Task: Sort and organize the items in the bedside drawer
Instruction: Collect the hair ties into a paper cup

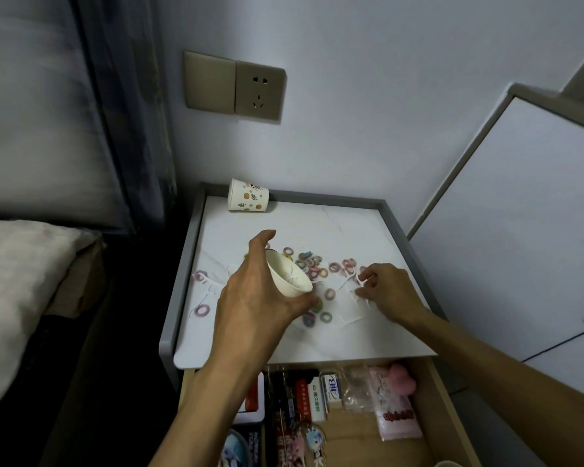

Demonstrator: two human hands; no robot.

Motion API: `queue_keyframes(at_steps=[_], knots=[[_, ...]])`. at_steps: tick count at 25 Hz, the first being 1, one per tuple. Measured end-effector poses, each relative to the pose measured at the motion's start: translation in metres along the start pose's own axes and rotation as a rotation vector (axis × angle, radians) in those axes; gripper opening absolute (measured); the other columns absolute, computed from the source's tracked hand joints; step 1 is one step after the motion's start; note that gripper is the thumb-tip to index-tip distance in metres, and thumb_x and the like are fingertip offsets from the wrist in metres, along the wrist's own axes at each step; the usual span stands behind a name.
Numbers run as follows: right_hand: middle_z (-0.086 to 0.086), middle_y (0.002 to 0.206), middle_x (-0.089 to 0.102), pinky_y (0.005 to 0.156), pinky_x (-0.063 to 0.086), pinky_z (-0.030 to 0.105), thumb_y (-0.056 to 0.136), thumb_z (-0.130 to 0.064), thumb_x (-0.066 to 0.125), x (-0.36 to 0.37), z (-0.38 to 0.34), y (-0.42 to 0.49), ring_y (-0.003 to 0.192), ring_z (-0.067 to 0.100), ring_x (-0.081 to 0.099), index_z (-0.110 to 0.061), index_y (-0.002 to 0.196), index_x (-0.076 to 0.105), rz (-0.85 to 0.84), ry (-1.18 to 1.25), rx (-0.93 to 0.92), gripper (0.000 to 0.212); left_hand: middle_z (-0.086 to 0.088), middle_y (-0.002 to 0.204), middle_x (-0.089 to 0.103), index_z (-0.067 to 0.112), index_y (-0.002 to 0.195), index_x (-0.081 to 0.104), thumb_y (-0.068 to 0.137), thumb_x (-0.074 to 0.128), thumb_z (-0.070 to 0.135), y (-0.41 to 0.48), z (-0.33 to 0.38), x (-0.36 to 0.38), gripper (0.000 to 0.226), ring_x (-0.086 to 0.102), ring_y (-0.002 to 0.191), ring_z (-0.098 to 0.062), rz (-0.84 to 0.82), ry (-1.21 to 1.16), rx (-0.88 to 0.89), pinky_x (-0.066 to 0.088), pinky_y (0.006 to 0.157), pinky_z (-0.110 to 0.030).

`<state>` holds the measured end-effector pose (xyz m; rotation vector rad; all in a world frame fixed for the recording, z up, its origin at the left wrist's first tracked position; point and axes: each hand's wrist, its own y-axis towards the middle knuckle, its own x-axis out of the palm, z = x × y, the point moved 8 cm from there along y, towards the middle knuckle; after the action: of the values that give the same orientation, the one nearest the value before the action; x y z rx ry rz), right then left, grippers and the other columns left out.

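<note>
One head-worn wide-angle view, looking forward and down, close over the nightstand surface [368, 335] and open drawer [429, 412] (wall socket [260, 91] straight ahead).

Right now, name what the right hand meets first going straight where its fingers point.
Right hand, pinching a white pick: probably the loose hair tie, then the paper cup the left hand holds.

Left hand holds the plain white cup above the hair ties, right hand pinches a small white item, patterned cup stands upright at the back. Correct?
No: the head view shows the patterned cup lying on its side at the back, not upright. Left hand on plain white cup above hair ties, right hand pinching small white item: correct.
</note>
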<state>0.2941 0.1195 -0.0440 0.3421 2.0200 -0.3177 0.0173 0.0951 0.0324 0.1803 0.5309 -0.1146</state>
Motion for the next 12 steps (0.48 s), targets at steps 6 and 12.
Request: queue_keyframes(at_steps=[6,12], knots=[[0.013,0.103,0.072,0.086,0.056,0.039,0.078,-0.021,0.081,0.01,-0.015,0.014,0.089,0.027,0.068,-0.007,0.105,0.072,0.007,-0.075,0.023,0.032,0.015,0.105,0.048,0.041,0.14,0.027,0.064,0.087,0.04,0.0,0.001,0.002,0.097,0.044,0.095,-0.006,0.002,-0.002,-0.009,0.034,0.072,-0.023],[0.012,0.1,0.07,0.079,0.056,0.037,0.083,-0.031,0.076,0.014,-0.009,0.018,0.086,0.029,0.067,-0.007,0.103,0.066,-0.014,-0.224,0.1,0.033,0.015,0.104,0.049,0.04,0.14,0.027,0.064,0.087,0.04,0.003,-0.001,0.004,0.097,0.047,0.096,-0.008,0.003,0.002,-0.004,0.036,0.073,-0.025]])
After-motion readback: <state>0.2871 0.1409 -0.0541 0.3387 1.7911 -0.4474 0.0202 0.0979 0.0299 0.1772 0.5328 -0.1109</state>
